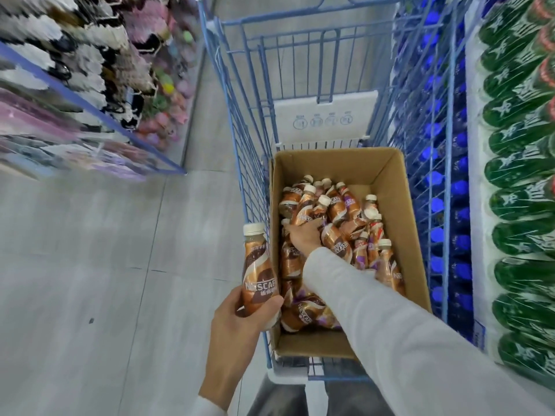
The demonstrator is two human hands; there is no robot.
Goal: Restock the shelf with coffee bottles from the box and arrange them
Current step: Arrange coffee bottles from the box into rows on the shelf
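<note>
An open cardboard box (399, 181) sits in a blue wire cart and holds several brown coffee bottles (387, 265) with cream caps, lying jumbled. My left hand (240, 322) grips one upright coffee bottle (259, 271) by its lower half, just left of the box and outside the cart. My right hand (303, 235) reaches down into the box, its fingers curled round a bottle (306, 205) in the pile's upper left part. A light grey sleeve covers my right arm.
The blue wire cart (237, 121) fills the middle of the aisle, with a white panel (324, 115) at its far end. Shelves of green bottles (522, 205) and blue-capped bottles (435, 181) run along the right. A blurred display rack (75, 85) stands left over grey floor tiles.
</note>
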